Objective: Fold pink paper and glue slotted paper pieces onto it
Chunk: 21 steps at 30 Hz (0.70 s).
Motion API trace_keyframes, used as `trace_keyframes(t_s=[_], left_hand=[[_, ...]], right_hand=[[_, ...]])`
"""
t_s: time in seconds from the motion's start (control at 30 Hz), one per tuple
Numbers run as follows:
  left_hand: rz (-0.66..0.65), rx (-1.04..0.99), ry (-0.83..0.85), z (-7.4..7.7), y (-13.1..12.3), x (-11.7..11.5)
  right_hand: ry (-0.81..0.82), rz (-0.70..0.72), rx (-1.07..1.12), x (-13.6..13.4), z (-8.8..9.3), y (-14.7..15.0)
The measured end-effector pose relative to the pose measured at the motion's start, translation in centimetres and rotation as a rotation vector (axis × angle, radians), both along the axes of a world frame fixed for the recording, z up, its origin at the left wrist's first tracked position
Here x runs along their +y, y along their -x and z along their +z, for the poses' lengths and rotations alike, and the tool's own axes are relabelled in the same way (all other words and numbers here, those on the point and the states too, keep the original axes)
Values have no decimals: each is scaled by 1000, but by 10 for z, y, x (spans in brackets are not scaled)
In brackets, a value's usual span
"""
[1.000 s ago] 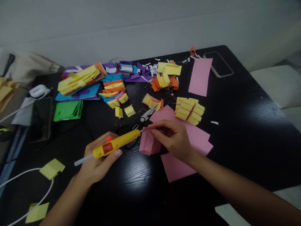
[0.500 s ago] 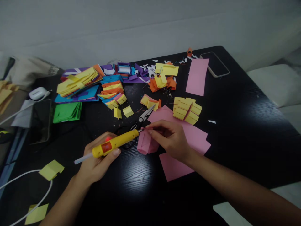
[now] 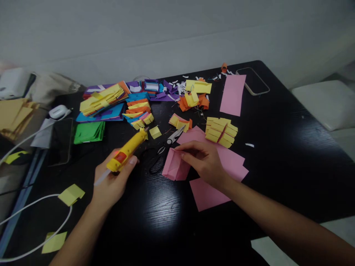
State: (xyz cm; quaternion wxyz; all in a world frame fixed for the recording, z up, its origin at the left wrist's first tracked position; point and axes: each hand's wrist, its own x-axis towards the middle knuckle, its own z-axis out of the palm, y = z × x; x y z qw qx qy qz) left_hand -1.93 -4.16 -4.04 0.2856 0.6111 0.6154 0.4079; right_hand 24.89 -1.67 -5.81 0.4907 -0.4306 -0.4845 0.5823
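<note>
My left hand [image 3: 112, 179] is closed around a yellow glue gun [image 3: 129, 149], with a pale glue stick poking out of its rear end. The gun's nozzle points up and away, apart from the pink paper. Between thumb and fingers, my right hand [image 3: 205, 160] pinches the top edge of a folded pink paper piece [image 3: 174, 166] standing on the table. Black-handled scissors [image 3: 162, 151] lie just left of that piece, blades toward the back. Flat pink sheets [image 3: 230, 159] spread under and beside my right hand. Slotted yellow paper strips [image 3: 221, 131] sit behind it.
Coloured paper stacks [image 3: 104, 99] and a green folded bundle [image 3: 89, 132] fill the back left. Orange and yellow scraps [image 3: 192, 101] lie at the back. A phone [image 3: 252, 81] rests at the far right corner, another dark phone [image 3: 60, 142] at left. A white cable [image 3: 69, 218] curves at front left.
My left hand has pulled the glue gun back to the left, and its nozzle has swung up away from the pink paper. The right hand keeps its pinch. The view has shifted slightly.
</note>
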Motion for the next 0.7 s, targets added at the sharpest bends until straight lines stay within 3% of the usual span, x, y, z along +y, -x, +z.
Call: trace_keyframes(t_s=[0.1,0.2,0.47,0.7], left_hand=[[-10,-309,169,0,-11,-5],[-64,-454,236,2,-25,-11],[-163,-552,393,2,-46,-22],[-163,-566,395,1,-51,-25]], right_hand=[[28,48,-4,-2,3,0],[43,89,-19,-6,6,2],[38,149,-47,-18,6,9],[-133,199,-134,-24,7,12]])
